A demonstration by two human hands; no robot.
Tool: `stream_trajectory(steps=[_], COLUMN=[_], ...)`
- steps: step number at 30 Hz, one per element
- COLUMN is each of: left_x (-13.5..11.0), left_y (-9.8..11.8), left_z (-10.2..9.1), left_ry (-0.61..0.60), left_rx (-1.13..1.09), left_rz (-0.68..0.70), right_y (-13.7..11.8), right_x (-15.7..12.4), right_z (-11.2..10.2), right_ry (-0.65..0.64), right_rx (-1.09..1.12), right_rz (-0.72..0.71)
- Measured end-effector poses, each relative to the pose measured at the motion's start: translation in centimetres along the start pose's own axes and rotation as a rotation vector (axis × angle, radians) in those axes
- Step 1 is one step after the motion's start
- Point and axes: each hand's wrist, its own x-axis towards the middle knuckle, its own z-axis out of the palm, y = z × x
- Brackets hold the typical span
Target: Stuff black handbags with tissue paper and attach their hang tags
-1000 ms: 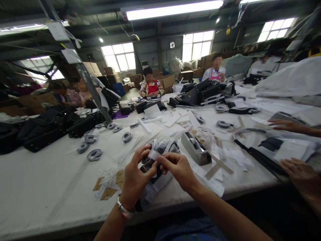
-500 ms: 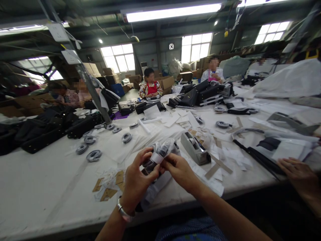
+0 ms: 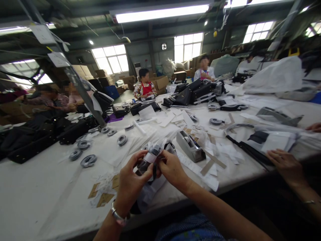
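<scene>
Just above the table's front edge, a dark strap bundle (image 3: 150, 158) is tilted, with a white band round its middle and clear wrapping at its upper end. My left hand (image 3: 130, 179) grips it from the left, thumb in front and fingers behind. My right hand (image 3: 173, 169) is closed at the bundle's right side, its fingertips pinching it and partly hidden. Crumpled pale wrapping (image 3: 154, 189) and dark material hang below the hands. To their right stands a grey tape dispenser (image 3: 189, 147).
Coiled grey straps (image 3: 89, 161) and brown paper scraps (image 3: 105, 199) lie to the left. White sheets (image 3: 173, 117) spread beyond. Black bags (image 3: 193, 93) are piled at the back. At right, a co-worker's hand (image 3: 286, 164) rests on a clear-wrapped bag (image 3: 276, 142). Other people sit across the table.
The view has shifted slightly to the right. Both my hands stay on the strap bundle, which has turned a little. Another hand now shows at the far right edge.
</scene>
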Motion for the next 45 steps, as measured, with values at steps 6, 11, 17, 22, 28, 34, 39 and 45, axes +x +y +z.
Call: stream_trajectory(steps=[6, 11, 17, 22, 28, 34, 39, 45], left_x=[-0.1, -0.4, -0.8, -0.8, -0.5, -1.7, -3.6, -6.1], left_y=[-0.3, 0.2, 1.0, 1.1, 1.1, 1.1, -1.4, -8.8], left_z=[0.0, 0.1, 0.4, 0.1, 0.3, 0.6, -0.6, -2.3], left_ry=[-0.033, -0.052, -0.061, -0.029, 0.015, 0.017, 0.084, 0.119], left_rx=[-0.013, -0.006, 0.072, 0.093, 0.063, -0.022, -0.152, -0.153], left_rz=[-0.012, -0.011, 0.048, 0.12, 0.151, 0.151, -0.017, -0.348], right_y=[0.0, 0.4, 1.3, 0.2, -1.3, -1.4, -1.0, 1.3], right_x=[0.3, 0.3, 0.6, -0.4, -1.9, -1.4, -1.3, -1.8], right_z=[-0.3, -0.4, -0.2, -1.0, -1.2, -0.4, -1.0, -2.1], right_ry=[0.063, 0.016, 0.05, -0.049, -0.187, 0.0, 0.104, 0.032], right_rx=[-0.113, 0.119, 0.133, 0.363, 0.789, 0.68, 0.565, 0.444], right_rz=[-0.012, 0.085, 0.131, 0.161, 0.3, 0.323, 0.311, 0.306])
